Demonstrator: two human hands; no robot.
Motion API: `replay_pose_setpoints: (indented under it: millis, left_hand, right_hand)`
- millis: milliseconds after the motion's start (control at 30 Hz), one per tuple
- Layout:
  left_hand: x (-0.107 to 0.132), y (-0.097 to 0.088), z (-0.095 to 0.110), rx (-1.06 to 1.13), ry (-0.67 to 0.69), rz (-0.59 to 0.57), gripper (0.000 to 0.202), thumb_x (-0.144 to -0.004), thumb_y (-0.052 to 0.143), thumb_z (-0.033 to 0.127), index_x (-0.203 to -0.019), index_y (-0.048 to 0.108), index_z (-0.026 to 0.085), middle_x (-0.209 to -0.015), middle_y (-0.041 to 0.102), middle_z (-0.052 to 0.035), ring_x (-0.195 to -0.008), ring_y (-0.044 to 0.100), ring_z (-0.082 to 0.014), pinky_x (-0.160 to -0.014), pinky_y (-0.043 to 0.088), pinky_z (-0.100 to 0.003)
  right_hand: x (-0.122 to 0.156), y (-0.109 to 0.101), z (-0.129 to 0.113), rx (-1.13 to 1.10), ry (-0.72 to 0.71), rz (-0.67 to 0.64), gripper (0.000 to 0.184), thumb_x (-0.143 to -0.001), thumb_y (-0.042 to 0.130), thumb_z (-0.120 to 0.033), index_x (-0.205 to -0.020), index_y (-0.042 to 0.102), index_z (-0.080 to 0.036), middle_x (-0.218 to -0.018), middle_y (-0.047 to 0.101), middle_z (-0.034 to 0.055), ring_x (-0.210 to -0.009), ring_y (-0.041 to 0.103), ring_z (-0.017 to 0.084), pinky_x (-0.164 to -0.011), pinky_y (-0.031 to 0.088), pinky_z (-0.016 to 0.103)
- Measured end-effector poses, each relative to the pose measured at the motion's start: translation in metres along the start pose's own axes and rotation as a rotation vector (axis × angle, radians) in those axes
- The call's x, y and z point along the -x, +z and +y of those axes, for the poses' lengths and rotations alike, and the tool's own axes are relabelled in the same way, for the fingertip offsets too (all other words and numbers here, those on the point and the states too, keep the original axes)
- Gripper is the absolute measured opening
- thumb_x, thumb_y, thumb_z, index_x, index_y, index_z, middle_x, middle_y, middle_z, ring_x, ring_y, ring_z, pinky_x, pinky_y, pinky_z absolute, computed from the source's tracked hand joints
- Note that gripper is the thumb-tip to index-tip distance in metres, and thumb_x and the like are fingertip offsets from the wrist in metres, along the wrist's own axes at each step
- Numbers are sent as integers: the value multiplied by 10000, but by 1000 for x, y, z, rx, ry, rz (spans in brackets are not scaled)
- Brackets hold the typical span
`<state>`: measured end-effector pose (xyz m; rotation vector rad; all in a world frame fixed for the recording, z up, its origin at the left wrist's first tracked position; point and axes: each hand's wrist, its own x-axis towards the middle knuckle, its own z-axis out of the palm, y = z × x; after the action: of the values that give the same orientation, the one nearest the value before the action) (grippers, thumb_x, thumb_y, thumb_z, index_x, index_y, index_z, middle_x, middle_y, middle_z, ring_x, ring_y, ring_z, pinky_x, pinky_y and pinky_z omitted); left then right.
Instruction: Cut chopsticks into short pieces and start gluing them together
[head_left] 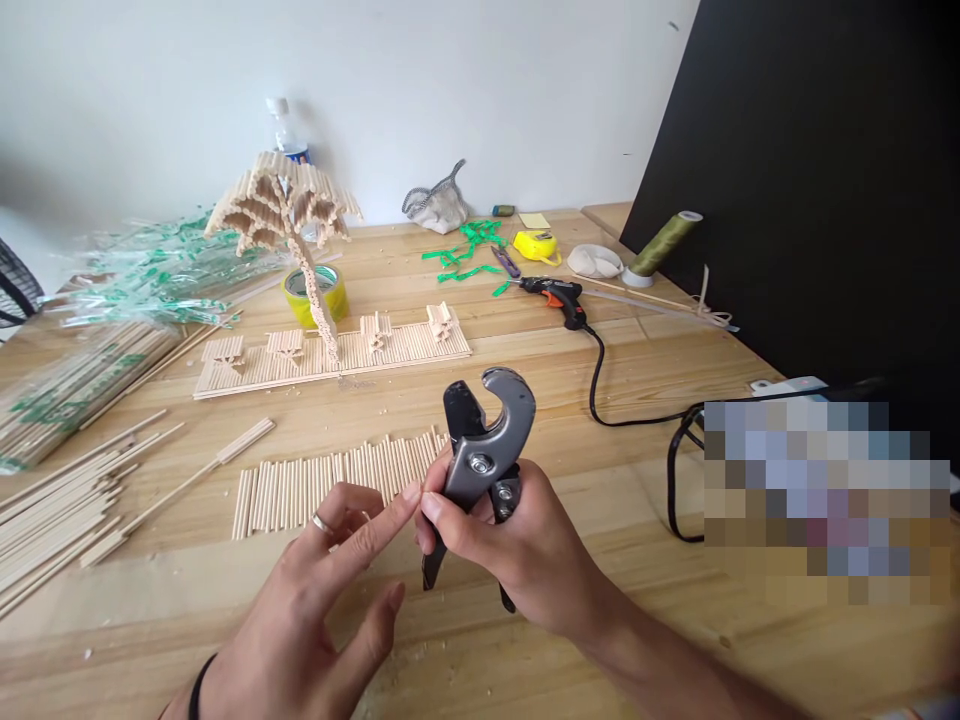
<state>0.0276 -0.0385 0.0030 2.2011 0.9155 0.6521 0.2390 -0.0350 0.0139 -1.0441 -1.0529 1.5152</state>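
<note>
Sticks (300, 492), glue gun (559, 290) on wooden table (600, 490)

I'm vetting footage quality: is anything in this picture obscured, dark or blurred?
In the head view, a pixelated block masks part of the right side; in that same view, the black panel shows little detail, the cutter looks fairly sharp.

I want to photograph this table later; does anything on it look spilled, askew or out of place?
Loose, crinkled bright-green strips lie strewn behind the black-and-orange plastic glue gun, looking like stray scraps. The row of short, pale wooden sticks has uneven far ends.
</note>
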Motion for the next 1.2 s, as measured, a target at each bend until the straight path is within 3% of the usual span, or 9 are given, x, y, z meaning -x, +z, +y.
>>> replay_pose_setpoints:
  millis: [300,467,567,700,867,1000,1200]
  left_hand:
    - [-2,0,1,54,-33,2,699,-971,525,106,-1587,351,388,-1151,553,-61,-927,567,-175,-870,561,-318]
    - [1,-3,3,317,-154,-25,601,-1026,507,211,-1583,368,390,-965,576,-29,-944,584,-190,-1001,491,-407]
    - [2,-4,3,488,-190,-54,581,-1020,533,243,-1566,405,396,-979,580,-33,-991,583,-204,-1068,433,-457]
    - [3,-6,1,659,-230,-75,566,-1008,568,284,-1550,441,390,-1024,575,-49,-999,574,-212,-990,470,-428]
    - [8,-9,-4,822,-299,-115,598,-999,586,356,-1572,417,358,-1070,584,-79,-881,553,-197,-810,514,-364]
    - [7,-10,-7,865,-274,-136,547,-1000,577,348,-1539,481,341,-1049,584,-80,-866,535,-196,-818,496,-368]
    - [7,-14,-5,886,-261,-172,572,-998,560,380,-1558,456,318,-1019,575,-74,-858,519,-204,-832,464,-390]
  right_hand:
    - [1,3,-3,-13,9,-22,181,-833,748,-322,-771,650,-184,-656,652,5,-632,589,147,-623,498,290]
    - [1,2,-1,15,-33,3,145,-894,707,-325,-848,681,-190,-682,671,6,-668,633,159,-665,542,303]
    - [1,1,2,61,-68,32,147,-900,719,-337,-855,693,-199,-701,677,6,-692,638,165,-683,545,310]
    - [1,1,5,89,-76,87,147,-895,729,-345,-921,698,-204,-724,683,6,-705,648,174,-698,546,325]
    - [2,1,6,128,-83,97,148,-883,734,-337,-927,715,-197,-724,685,7,-686,651,169,-675,545,317]
    - [2,2,4,134,-87,98,168,-867,747,-329,-972,725,-200,-740,684,-2,-674,643,157,-660,539,300]
    - [2,4,0,241,-81,56,148,-878,707,-321,-825,732,-185,-677,667,-3,-640,600,142,-628,516,276]
